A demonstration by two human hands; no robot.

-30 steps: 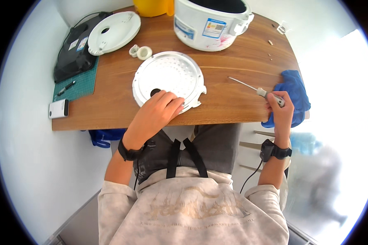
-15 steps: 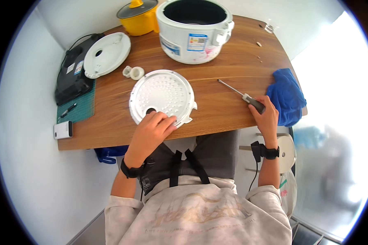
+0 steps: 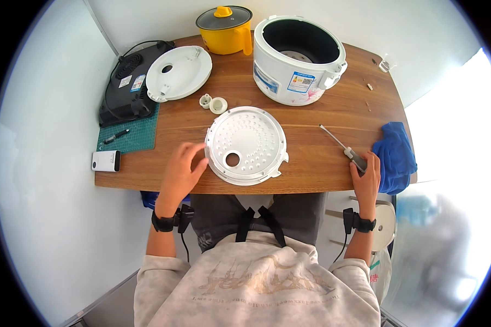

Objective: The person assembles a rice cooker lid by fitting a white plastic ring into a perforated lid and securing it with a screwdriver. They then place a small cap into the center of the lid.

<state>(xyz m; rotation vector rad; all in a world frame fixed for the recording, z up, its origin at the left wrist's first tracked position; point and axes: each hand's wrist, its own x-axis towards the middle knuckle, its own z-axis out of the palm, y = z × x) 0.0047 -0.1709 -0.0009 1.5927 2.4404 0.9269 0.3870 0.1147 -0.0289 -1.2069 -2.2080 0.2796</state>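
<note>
A round white rice cooker lid plate (image 3: 256, 143) with rows of small bumps and one round hole lies near the table's front edge. My left hand (image 3: 183, 173) is at its left rim, fingers curved and apart, holding nothing. Whether the fingertips touch the rim I cannot tell. On the right, my right hand (image 3: 367, 177) is closed on the grey handle of a screwdriver (image 3: 337, 140), whose shaft points away and to the left over the tabletop. Beyond the plate sit two small white round plastic parts (image 3: 218, 105).
The white rice cooker body (image 3: 283, 82) stands open at the back, beside a yellow lidded pot (image 3: 226, 39). Back left, a white outer lid (image 3: 186, 82) leans on a black case (image 3: 126, 92). A green mat (image 3: 136, 136), power bank (image 3: 106, 161) and blue cloth (image 3: 396, 158) lie at the sides.
My left hand has come off the front of the plate and moved to its left rim, uncovering the hole. My right hand stays on the screwdriver. The whole view has shifted.
</note>
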